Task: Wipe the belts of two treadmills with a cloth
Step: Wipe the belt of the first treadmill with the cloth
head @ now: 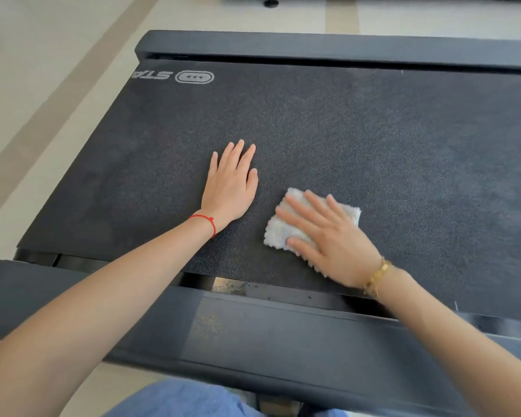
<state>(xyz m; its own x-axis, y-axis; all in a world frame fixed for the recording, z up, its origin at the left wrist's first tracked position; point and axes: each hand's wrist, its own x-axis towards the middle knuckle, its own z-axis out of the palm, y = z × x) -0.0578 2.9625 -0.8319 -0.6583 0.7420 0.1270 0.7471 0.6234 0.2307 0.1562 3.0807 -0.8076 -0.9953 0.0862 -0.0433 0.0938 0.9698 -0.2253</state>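
Observation:
A dark textured treadmill belt point(358, 139) fills the middle of the view. On it lies a small white fluffy cloth point(278, 230), near the belt's front edge. My right hand point(328, 239) presses flat on the cloth with straight, spread fingers and covers its right part. My left hand point(230, 185) rests flat on the bare belt just left of the cloth, fingers straight, a red string at the wrist.
Dark side rails border the belt, one at the front point(253, 335) and one at the back point(313, 48). A white logo point(193, 77) is printed at the belt's far left. Pale tiled floor point(42, 70) lies to the left. Blue trousers point(178, 398) show at the bottom.

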